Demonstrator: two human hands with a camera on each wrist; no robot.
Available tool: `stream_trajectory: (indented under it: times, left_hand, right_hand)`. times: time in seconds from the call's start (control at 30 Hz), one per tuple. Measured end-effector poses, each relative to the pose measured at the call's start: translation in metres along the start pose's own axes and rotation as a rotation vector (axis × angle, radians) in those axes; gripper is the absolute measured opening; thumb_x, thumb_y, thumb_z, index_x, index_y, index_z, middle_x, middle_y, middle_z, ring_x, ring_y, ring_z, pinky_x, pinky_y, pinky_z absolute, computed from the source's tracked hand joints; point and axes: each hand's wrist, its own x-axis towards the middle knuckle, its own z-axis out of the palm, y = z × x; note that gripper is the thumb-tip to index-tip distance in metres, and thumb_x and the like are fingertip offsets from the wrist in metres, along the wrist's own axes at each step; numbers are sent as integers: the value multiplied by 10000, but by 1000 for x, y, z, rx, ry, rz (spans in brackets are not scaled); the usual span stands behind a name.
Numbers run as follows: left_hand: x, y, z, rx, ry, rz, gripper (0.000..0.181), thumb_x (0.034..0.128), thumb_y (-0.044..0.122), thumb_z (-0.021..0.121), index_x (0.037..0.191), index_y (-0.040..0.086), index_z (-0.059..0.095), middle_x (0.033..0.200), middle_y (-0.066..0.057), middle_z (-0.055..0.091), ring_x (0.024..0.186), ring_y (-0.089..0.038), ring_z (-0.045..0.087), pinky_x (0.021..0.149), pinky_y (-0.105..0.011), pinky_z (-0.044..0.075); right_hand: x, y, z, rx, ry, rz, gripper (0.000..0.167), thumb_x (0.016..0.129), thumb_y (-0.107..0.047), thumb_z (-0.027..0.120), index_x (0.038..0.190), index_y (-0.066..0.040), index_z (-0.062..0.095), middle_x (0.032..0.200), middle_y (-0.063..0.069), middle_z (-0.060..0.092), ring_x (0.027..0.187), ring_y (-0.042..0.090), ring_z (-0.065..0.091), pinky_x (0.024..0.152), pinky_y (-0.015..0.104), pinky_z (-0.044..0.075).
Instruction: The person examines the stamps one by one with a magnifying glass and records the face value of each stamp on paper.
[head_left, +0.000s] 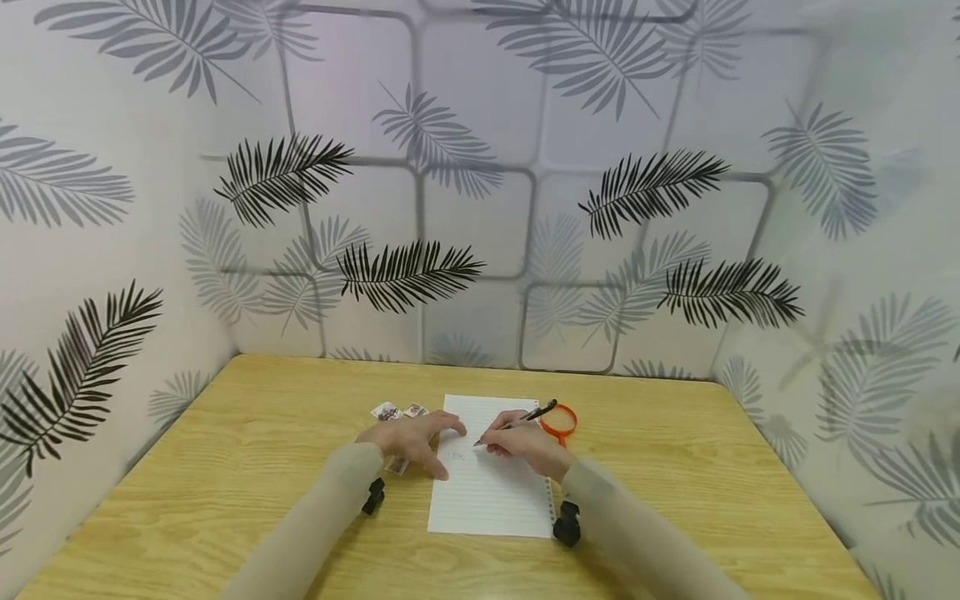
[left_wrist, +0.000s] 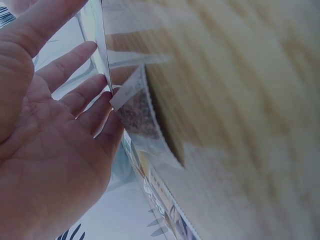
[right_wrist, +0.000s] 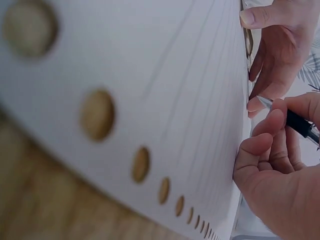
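Pinching a slim black-and-silver pen (head_left: pixel 542 410) between thumb and fingers, the right hand (head_left: pixel 528 442) is low and a little right of centre in the head view, its side laid on the paper — a rest that probably keeps the nib steady. The pen slants, nib to the lower left and dark end to the upper right. The left hand (head_left: pixel 408 437) grips nothing: its fingers are spread, the tips at the sheet's left margin, presumably to stop the page from sliding.

Beneath both lies the white, ruled, loose-leaf paper sheet (head_left: pixel 487 500), flat in the lower middle of the head view, taller than wide, with a row of round punched holes down its right edge; the right wrist view shows wood through them. Faint handwriting sits near its left margin, too small to read, with the nib just right of it. Whether the nib touches I cannot tell.

Farther out, small printed paper pieces with toothed edges (head_left: pixel 386 411) lie around the left hand, one curling up in the left wrist view. A round, red-rimmed magnifying glass (head_left: pixel 562 434) lies just beyond the right hand — near the sheet's upper right, off the writing area — on the yellowish wood-grain table (head_left: pixel 660 500).
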Motion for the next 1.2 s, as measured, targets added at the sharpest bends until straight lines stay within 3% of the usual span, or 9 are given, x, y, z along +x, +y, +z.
stream_trajectory:
  times: [0.43,0.7,0.97,1.2]
  left_hand:
    - [3,-6,1,6,-9,11,719,779,294,838,1403,257,483,1621,-64,223,1448,-320,291,1136,-569,281]
    - [4,-7,1,3,-11,4,716,780,291,838,1402,258,484,1626,-62,213,1496,-317,190,1160,-575,235]
    - [5,-6,1,11,-10,-4,711,780,293,838,1398,266,488,1629,-59,208,1494,-318,198,1156,-580,239]
    - [4,-6,2,6,-10,-4,713,777,279,841,1397,267,490,1627,-51,213,1490,-320,207,1151,-583,246]
  right_hand:
    - [-2,0,-1,34,-27,-81,86,871,-83,704,831,-22,659,709,12,670,617,107,554,602,233,477]
    - [-1,4,-2,22,2,-129,111,872,-72,698,838,24,655,706,7,671,616,105,551,604,252,464]
    - [-4,4,-5,5,-101,-180,141,839,-72,736,855,42,655,687,-9,670,612,115,577,589,250,441]
    - [-4,4,-6,-29,-113,-177,103,824,-77,743,838,-8,667,686,-31,670,632,135,583,594,244,424]
